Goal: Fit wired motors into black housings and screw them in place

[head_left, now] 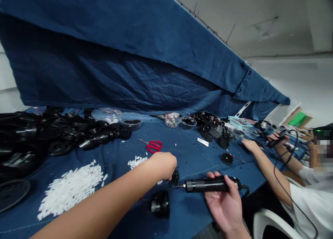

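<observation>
The person's left arm reaches in low across the table (197,211) from the lower left, and the left hand (161,165) is turned knuckles-up and curled closed over a small black part (174,177), its fingers mostly hidden behind the hand. The right hand (224,206) lies palm-up with its fingers wrapped around a black corded electric screwdriver (208,184). The tool's long axis runs nearly level across the table, and its thin bit points left, ending just beside the black part.

Four clear plastic bowls stand along the far side of the table. One holds small black pieces (131,121), another holds a mix of pale and wired parts (172,120), a third holds dark parts (188,123), and the fourth (106,114) has small light and red bits inside. Red-handled scissors (154,146) lie near the hands, beside a small pile of white plastic pieces (137,161). A larger white pile (70,189) sits to the left, and a black cylindrical part (160,204) stands just below the left forearm. To the right, a co-worker's hand (278,138) holds a similar corded tool.
</observation>
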The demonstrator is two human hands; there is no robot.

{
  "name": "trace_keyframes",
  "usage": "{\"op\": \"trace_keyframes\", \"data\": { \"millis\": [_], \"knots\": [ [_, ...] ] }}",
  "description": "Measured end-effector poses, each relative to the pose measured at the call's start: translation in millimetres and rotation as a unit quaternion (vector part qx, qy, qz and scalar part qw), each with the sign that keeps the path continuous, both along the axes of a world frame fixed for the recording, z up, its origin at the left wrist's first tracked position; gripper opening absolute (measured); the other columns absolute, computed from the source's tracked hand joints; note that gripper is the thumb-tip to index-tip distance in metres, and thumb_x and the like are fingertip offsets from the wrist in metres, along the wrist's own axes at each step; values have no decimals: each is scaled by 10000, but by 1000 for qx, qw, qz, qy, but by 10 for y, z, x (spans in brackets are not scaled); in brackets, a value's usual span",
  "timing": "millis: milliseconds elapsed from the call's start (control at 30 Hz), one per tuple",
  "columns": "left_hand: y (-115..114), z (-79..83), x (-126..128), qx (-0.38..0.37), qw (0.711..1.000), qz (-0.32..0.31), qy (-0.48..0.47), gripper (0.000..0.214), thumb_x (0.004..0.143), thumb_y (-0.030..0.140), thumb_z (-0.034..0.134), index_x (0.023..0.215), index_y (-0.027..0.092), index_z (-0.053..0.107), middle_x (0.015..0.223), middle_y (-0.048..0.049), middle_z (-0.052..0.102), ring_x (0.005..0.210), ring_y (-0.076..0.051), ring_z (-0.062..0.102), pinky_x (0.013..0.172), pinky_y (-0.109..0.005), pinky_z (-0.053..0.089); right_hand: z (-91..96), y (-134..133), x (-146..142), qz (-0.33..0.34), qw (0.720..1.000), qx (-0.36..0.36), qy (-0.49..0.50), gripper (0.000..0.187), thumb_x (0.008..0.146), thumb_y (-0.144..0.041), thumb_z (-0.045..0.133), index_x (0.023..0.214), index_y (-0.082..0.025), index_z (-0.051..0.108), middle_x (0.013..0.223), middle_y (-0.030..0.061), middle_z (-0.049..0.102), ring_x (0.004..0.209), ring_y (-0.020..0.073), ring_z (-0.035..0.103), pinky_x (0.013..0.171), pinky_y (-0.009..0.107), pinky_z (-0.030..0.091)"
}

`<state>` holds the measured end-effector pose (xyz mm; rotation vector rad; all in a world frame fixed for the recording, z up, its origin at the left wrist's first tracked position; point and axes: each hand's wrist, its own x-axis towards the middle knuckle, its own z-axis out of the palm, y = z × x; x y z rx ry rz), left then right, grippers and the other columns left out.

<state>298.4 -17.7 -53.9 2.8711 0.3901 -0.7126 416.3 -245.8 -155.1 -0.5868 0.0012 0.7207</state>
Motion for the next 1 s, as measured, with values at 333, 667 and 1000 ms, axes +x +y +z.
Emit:
{"op": "trace_keyframes", "data": {
  "millis": [333, 667, 1000],
  "knots": [
    [98, 5, -97, -19, 996, -47, -67, 245, 1064, 378, 712, 1217, 187, 726, 1258, -94, 733, 1110, -245, 725, 973, -450, 628, -26, 9, 17, -17, 1000, -10, 10, 328, 748, -280, 958, 988, -189, 754, 999, 34, 712, 646, 83, 564, 507, 182, 496],
    [149, 70, -113, -132, 986, -67, -77, 272, 1064, 374, 714, 1246, 173, 715, 1225, -88, 740, 1039, -231, 737, 920, -432, 646, -32, 2, 31, -39, 999, 0, 20, 285, 827, -292, 903, 1045, -191, 749, 1071, 64, 728, 776, 125, 660, 530, 195, 505],
    [192, 92, -123, -192, 976, -47, -88, 275, 1061, 368, 718, 1241, 160, 711, 1218, -86, 739, 1037, -233, 737, 913, -433, 648, 2, 4, 29, -47, 998, 20, 38, 224, 869, -290, 864, 1023, -192, 735, 1029, 50, 709, 742, 116, 636, 523, 200, 510]
  ]
}}
